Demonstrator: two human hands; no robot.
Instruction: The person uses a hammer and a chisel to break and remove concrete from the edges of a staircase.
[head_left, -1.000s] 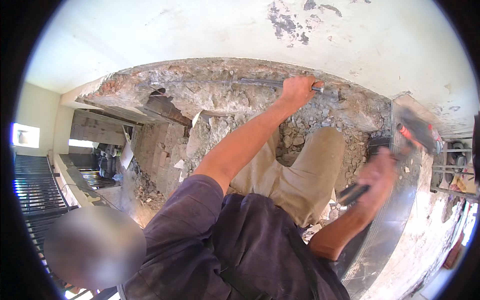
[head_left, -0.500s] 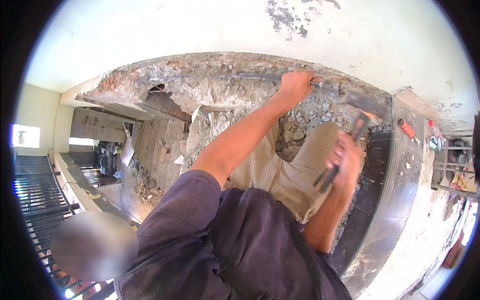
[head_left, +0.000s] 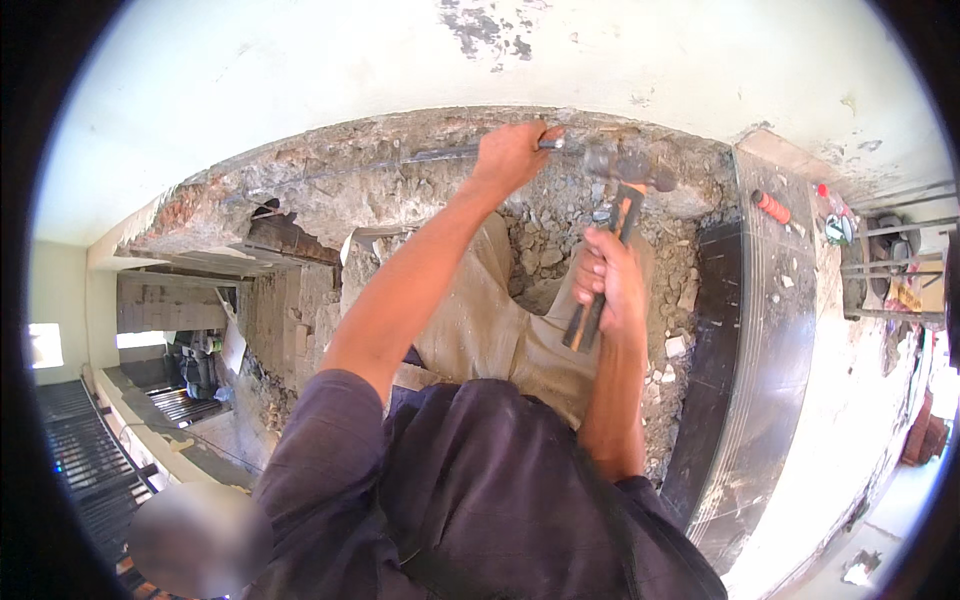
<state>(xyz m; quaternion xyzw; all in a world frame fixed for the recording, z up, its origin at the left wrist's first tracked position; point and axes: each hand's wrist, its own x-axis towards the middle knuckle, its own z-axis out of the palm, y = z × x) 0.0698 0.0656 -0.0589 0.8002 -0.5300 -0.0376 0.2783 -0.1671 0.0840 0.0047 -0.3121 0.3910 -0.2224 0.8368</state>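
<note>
My left hand (head_left: 512,160) is wrapped round a long metal chisel (head_left: 440,154), which lies nearly level against the broken base of the wall. The chisel's struck end pokes out on the right of my fist, and its tip points left along the rough masonry. In my right hand (head_left: 612,278) is a hammer (head_left: 625,212) with a black and orange handle, gripped with the head up. Its slightly blurred steel head is just right of the chisel's end; whether they touch I cannot tell. Broken rubble (head_left: 545,250) lies below, between my knees.
Dark stone steps (head_left: 768,300) run along the right, with a red-orange cylindrical object (head_left: 771,207) on top. Beyond them stands a shelf rack (head_left: 895,262) holding assorted items. At lower left are a black railing (head_left: 85,450) and another person (head_left: 200,540), blurred.
The hammer has swung left, from well apart to close beside the chisel's end. My left hand still grips the chisel. The whole view has shifted a little, moving the scene leftward.
</note>
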